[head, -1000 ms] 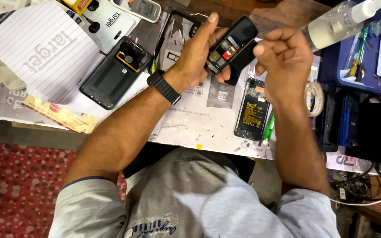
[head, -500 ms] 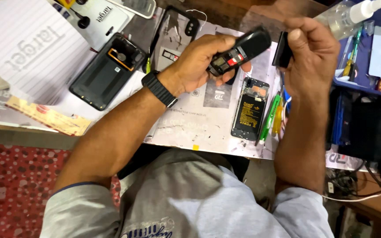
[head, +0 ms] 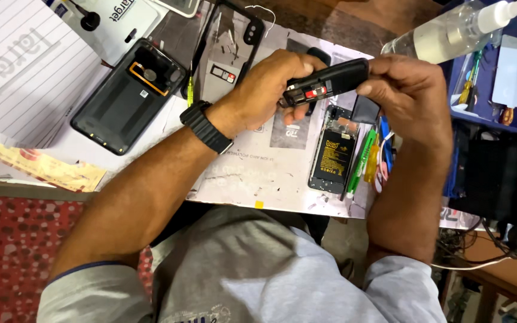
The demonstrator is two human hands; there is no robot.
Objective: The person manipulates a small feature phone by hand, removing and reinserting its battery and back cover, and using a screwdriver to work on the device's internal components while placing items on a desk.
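Observation:
My left hand (head: 267,90), with a black watch (head: 206,127) on its wrist, grips one end of a small black handheld device (head: 329,81) with a red patch on its side. My right hand (head: 411,96) holds the other end of the same device, fingertips on its top edge. Both hands keep it above the white work mat (head: 252,173). Just below the device lies an opened phone (head: 333,157) showing its black battery. Whether the right hand also holds a small dark part is unclear.
A dark phone back cover (head: 128,96) and a black phone frame (head: 225,51) lie at the upper left. Coloured pry tools (head: 367,158) rest beside the opened phone. A spray bottle (head: 450,37) and a blue tray (head: 501,78) with screwdrivers are at the right. Lined paper (head: 19,72) is at the left.
Both hands now meet on the black device; the right hand, which was apart a moment ago, has come back onto its end. The device has tilted flatter.

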